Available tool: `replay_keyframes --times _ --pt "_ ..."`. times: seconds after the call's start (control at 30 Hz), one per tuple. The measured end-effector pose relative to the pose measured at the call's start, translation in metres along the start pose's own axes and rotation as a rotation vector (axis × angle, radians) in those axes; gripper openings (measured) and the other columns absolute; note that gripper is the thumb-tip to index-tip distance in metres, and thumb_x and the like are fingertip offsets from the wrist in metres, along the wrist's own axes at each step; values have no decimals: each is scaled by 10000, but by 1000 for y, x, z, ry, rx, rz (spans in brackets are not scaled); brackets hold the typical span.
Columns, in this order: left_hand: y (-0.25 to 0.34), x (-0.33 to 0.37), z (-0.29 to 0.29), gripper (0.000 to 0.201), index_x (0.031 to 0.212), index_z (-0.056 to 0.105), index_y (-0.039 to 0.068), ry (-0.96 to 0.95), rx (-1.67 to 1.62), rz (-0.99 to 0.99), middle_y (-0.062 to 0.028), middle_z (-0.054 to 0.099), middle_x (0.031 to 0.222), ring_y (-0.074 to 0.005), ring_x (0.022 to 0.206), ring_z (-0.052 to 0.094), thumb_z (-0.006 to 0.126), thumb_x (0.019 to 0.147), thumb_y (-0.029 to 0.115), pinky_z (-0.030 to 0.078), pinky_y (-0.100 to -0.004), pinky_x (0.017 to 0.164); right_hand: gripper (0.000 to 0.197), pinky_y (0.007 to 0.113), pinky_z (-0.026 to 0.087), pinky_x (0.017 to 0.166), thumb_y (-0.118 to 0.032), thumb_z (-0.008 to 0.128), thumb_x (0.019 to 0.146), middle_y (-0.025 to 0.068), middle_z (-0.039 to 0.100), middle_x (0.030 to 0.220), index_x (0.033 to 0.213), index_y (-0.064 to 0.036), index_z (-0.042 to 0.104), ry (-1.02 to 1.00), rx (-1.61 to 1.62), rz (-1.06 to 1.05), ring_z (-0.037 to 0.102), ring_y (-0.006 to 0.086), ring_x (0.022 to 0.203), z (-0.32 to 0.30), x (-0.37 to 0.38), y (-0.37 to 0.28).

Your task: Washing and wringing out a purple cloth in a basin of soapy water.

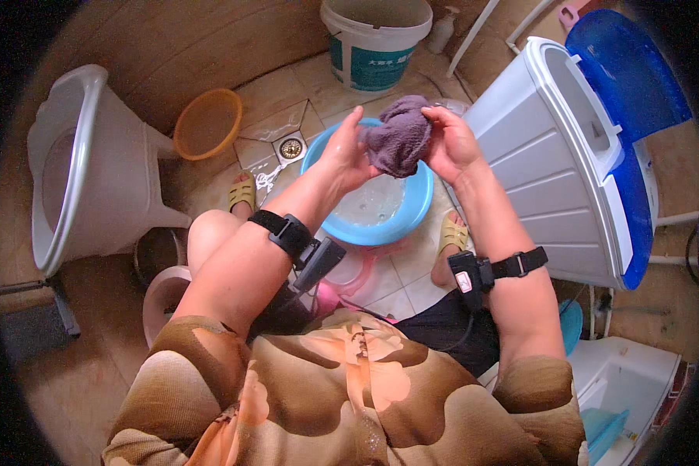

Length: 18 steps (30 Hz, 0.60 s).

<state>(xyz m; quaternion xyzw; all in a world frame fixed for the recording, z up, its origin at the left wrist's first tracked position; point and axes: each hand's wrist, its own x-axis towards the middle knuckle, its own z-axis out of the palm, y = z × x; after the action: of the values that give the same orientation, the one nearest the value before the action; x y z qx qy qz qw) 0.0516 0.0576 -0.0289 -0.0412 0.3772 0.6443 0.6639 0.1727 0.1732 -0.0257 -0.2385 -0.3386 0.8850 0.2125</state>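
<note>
A bunched, damp-looking purple-grey cloth (400, 136) is held up between my two hands, above a light-blue basin (421, 203) with cloudy, sudsy water in it. On the cloth's left side, my left hand (345, 158) grips its edge with the thumb raised; some of its fingers are hidden behind the fabric. My right hand (452, 146) pinches the right side between thumb and fingers. The basin stands on the tiled floor between my feet, below the cloth.
Right of me stands a white and blue washing machine (532, 147), its lid raised. A white bucket (374, 35) with a green label is behind the basin. An orange basin (207, 124) leans near the floor drain (290, 148). A white washbasin (93, 171) stands left.
</note>
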Motion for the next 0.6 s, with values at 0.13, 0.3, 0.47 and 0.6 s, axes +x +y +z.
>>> replay_keyframes --times 0.13,0.3,0.47,0.6 --pt "-6 23 -14 523 1178 469 21 -157 51 66 -130 555 1143 -245 1036 551 377 916 464 415 -427 928 242 373 441 836 -234 493 834 74 630 898 947 -41 585 110 -116 -1 584 216 848 4 7 -1" --pt "3 24 -12 499 1114 520 14 -156 12 103 -125 595 1072 -261 976 579 343 936 444 448 -417 879 346 422 407 827 -414 558 793 73 590 990 905 -88 584 374 -399 239 538 226 869 -8 6 6" --pt "5 17 -9 587 1122 513 11 -242 35 31 -166 585 1069 -283 986 571 353 901 531 441 -434 889 702 450 431 866 -628 543 760 112 567 1078 1149 -44 506 96 -338 308 536 260 1023 9 -5 10" --pt "0 19 -10 584 1139 498 8 -171 68 72 -162 572 1099 -283 1023 551 365 900 525 408 -432 931 482 307 482 737 -424 614 816 73 592 980 1065 -20 531 -10 -321 126 589 168 840 9 4 20"
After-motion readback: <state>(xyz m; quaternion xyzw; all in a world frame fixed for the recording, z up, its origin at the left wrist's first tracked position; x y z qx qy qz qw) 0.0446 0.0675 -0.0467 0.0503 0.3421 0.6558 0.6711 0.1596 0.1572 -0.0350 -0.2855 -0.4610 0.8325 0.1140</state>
